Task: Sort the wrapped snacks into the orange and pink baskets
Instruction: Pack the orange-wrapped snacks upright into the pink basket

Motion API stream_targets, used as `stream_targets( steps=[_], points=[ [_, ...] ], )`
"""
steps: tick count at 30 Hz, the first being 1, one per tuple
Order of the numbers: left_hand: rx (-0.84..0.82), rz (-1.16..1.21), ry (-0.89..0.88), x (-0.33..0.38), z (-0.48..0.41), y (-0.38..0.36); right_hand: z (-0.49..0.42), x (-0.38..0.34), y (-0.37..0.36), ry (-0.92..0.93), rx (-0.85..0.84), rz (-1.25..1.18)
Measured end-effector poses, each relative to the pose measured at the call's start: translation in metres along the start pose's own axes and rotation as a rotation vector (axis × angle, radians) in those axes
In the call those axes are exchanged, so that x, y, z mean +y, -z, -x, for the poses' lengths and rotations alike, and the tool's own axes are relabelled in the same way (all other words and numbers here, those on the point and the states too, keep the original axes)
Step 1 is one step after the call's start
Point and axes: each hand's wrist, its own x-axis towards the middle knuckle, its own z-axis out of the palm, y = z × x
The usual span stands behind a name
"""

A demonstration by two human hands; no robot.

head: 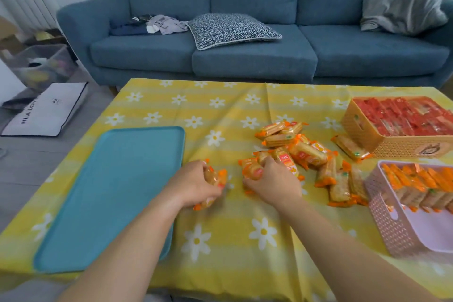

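Resting on the yellow cloth [228, 216], wrapped snacks [216, 179] are gripped in the curled left hand [193, 184]; another snack [252, 170] is clasped by the right hand [273, 180], fingers curled.

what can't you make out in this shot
- Head view: orange basket and pink basket cut off by right edge; contents uncountable.
- Left hand hides most of its snack.
- Right hand covers part of the pile; grip unclear.
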Motion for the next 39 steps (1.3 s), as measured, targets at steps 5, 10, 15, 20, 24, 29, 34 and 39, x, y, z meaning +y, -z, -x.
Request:
stream_targets(
  steps=[5, 10, 15, 20, 24, 29, 34, 39],
  points=[
    [0.121, 0.257, 0.215, -0.012, -0.021, -0.011, 0.005, -0.014, -0.012, 0.092, 0.079, 0.218],
    [0.056, 0.286, 0.235, -0.004, -0.027, -0.031, 0.000, -0.023, -0.020, 0.120, 0.030, 0.209],
    [0.027, 0.382, 0.245, 0.018, -0.030, -0.038, 0.010, 0.002, 0.001, 0.073, 0.087, -0.096],
    [0.021, 0.555, 0.216, 0.052, -0.029, -0.052, -0.009, 0.051, 0.030, -0.064, 0.114, -0.228],
    [-0.037, 0.935, 0.297, 0.081, -0.034, -0.062, -0.024, 0.063, 0.029, -0.085, -0.108, -0.383],
    [-0.142, 1.286, 0.394, 0.097, -0.043, -0.072, -0.032, 0.067, 0.033, -0.137, -0.246, -0.959],
    [-0.161, 1.274, 0.358, 0.100, -0.046, -0.071, -0.034, 0.067, 0.034, -0.180, -0.341, -1.220],
    [-0.052, 1.259, 0.220, 0.114, -0.031, -0.061, -0.018, 0.060, 0.060, -0.113, -0.254, -1.233]
  ],
)
